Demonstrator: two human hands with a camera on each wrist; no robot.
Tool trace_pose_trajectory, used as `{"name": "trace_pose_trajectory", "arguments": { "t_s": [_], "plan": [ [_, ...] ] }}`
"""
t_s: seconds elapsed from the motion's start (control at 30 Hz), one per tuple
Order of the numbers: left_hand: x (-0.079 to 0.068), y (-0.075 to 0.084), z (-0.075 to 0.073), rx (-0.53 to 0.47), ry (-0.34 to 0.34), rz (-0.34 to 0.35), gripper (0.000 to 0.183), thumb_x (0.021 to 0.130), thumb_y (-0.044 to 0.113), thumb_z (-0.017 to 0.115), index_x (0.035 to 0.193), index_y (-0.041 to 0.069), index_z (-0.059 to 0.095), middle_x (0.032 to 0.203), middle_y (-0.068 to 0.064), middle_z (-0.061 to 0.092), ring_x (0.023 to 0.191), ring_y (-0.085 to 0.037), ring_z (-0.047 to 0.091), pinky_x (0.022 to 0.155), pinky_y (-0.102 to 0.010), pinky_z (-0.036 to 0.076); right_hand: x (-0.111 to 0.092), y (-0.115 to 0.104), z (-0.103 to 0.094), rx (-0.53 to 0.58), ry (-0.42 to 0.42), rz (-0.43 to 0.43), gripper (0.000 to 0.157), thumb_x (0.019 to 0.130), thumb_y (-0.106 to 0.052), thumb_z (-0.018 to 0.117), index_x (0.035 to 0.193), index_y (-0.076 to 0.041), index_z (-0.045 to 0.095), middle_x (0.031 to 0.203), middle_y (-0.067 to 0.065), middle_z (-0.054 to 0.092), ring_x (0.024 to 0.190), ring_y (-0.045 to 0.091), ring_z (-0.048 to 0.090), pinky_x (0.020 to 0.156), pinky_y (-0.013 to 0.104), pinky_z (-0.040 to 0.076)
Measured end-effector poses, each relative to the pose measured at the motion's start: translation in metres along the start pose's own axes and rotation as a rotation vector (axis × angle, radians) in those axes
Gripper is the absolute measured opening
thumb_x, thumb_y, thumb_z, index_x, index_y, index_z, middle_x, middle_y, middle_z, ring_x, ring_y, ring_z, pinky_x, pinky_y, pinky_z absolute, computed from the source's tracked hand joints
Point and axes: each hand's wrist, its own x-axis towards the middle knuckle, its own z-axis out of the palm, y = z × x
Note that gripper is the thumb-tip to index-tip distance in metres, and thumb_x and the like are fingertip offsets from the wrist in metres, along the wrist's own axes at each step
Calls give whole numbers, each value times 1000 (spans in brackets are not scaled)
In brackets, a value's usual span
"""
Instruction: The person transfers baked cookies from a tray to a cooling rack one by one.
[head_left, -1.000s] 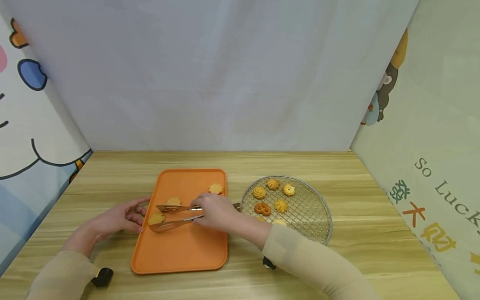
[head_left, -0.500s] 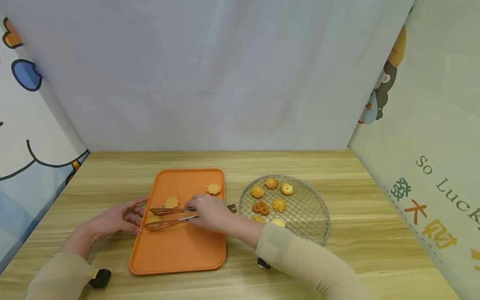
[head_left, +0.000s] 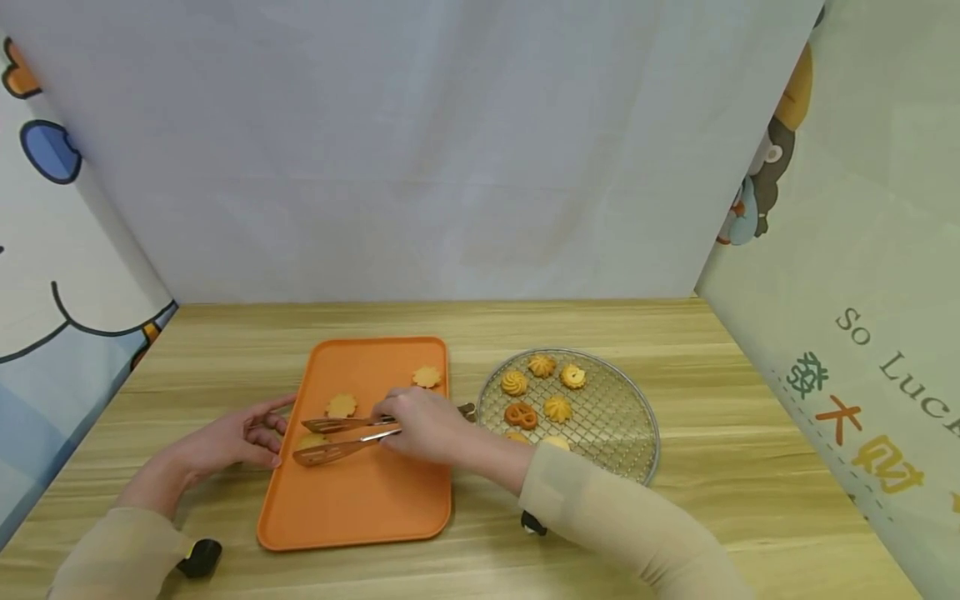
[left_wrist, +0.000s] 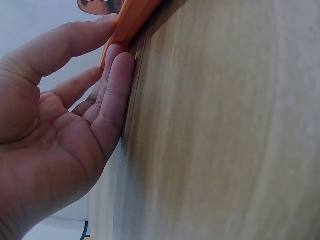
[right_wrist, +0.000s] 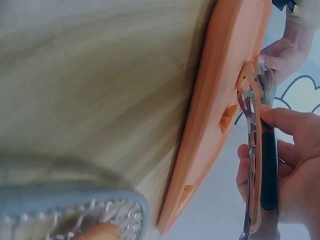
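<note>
My right hand (head_left: 426,423) holds a pair of metal serving tongs (right_wrist: 253,150) over the orange tray (head_left: 360,508), thumb and fingers on either side of the arms. The tongs' slotted heads are spread, one on each side of a round cookie (head_left: 311,441) near the tray's left edge; whether they touch it I cannot tell. Behind lies another scalloped cookie (head_left: 342,406), and a third cookie (head_left: 427,377) sits at the tray's far right. My left hand (head_left: 225,440) grips the tray's left edge, its thumb against the rim (left_wrist: 112,22) and fingers bent alongside.
A round wire rack (head_left: 615,408) stands right of the tray with several cookies and a pretzel-shaped one (head_left: 521,416) on it. My right forearm covers its near side. Wood-grain tabletop (head_left: 720,400) surrounds both, with a pale curtain (head_left: 450,167) behind.
The spread tongs have shifted left and slightly down, so their heads now lie around the left cookie. The left hand stays at the tray edge. The whole view has drifted slightly.
</note>
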Motion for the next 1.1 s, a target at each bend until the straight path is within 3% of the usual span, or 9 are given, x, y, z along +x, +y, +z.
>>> {"name": "trace_pose_trajectory", "arguments": {
  "t_s": [0.23, 0.8, 0.97, 1.1],
  "plan": [
    [1, -1, 0, 17, 8, -1, 97, 81, 2, 71, 150, -2, 3, 117, -20, 40, 88, -15, 57, 78, -30, 52, -7, 4, -9, -5, -15, -20, 30, 83, -29, 72, 113, -22, 69, 106, -8, 65, 91, 7, 61, 69, 20, 48],
    [2, -4, 0, 16, 14, -10, 97, 82, 3, 71, 150, -1, 2, 117, -21, 38, 88, -15, 57, 77, -29, 52, -33, 28, -46, 31, -15, -84, 31, 84, -25, 72, 114, -18, 68, 107, -5, 64, 87, 10, 62, 62, 17, 45],
    [2, -3, 1, 14, 16, -8, 97, 82, 3, 70, 150, -1, 2, 117, -21, 38, 88, -15, 57, 77, -29, 52, -41, 38, -58, 25, 12, -109, 29, 84, -23, 71, 113, -18, 68, 112, -5, 65, 95, 11, 62, 70, 21, 49],
    [2, -3, 1, 12, 15, -3, 97, 82, 3, 70, 150, -2, 2, 117, -21, 38, 88, -15, 57, 77, -29, 52, -47, 46, -67, 26, 42, -133, 25, 83, -19, 70, 108, -18, 69, 107, -6, 65, 83, 9, 61, 66, 21, 47]
  ]
}}
